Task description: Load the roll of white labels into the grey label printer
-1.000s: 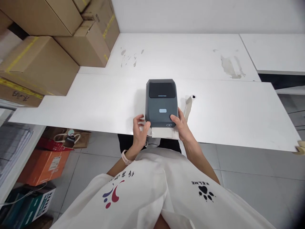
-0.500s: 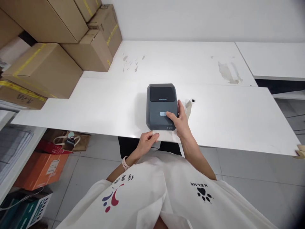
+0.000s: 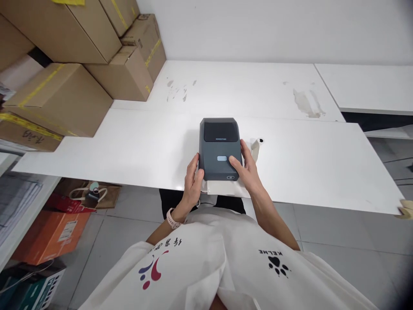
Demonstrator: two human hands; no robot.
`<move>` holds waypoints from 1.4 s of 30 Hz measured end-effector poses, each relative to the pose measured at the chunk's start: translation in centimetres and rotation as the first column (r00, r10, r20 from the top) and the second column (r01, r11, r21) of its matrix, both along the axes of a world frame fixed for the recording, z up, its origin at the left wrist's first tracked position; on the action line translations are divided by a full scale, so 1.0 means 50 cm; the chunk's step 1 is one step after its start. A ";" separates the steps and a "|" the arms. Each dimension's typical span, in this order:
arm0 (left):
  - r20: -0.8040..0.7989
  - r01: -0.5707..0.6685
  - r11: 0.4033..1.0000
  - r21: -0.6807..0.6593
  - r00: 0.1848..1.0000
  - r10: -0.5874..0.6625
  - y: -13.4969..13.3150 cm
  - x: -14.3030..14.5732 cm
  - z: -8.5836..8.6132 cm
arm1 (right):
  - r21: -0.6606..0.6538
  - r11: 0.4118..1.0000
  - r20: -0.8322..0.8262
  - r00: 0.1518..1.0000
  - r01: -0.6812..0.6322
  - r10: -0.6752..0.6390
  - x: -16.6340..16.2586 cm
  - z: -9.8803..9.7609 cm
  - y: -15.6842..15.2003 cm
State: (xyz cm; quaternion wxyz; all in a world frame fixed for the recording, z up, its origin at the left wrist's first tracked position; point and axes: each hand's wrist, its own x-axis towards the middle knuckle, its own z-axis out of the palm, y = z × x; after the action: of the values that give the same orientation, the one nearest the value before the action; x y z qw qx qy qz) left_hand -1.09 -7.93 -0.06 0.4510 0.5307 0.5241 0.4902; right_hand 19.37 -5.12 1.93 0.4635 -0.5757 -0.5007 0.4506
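Observation:
A dark grey label printer (image 3: 220, 148) sits near the front edge of the white table, its lid closed. My left hand (image 3: 192, 183) is against the printer's left side, fingers along the edge. My right hand (image 3: 250, 171) grips the right side, with the thumb resting on top beside the light-coloured button. White label paper (image 3: 222, 187) sticks out from under the printer's front edge. Just right of the printer lies a small white paper roll (image 3: 257, 144), partly unrolled.
Cardboard boxes (image 3: 64, 97) with yellow tape are stacked on the table's left end. The white tabletop (image 3: 306, 163) has stained patches toward the back. An orange box (image 3: 51, 234) and a paper bag (image 3: 111, 196) stand low at the left, below the table.
My left hand has let go of the paper at the front and moved up to the printer's left side. My right thumb has slid slightly right, off the button.

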 end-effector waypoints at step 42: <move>-0.229 -0.046 0.998 -0.043 0.973 0.035 0.239 0.022 -0.018 | -0.067 0.810 0.792 0.463 -0.583 0.399 -0.025 0.079 0.249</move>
State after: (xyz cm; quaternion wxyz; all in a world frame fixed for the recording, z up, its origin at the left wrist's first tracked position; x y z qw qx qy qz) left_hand 0.02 4.01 -0.95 0.3904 0.5616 0.5947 0.4225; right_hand 18.12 7.32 5.87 0.1093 -0.4878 -0.8389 0.2152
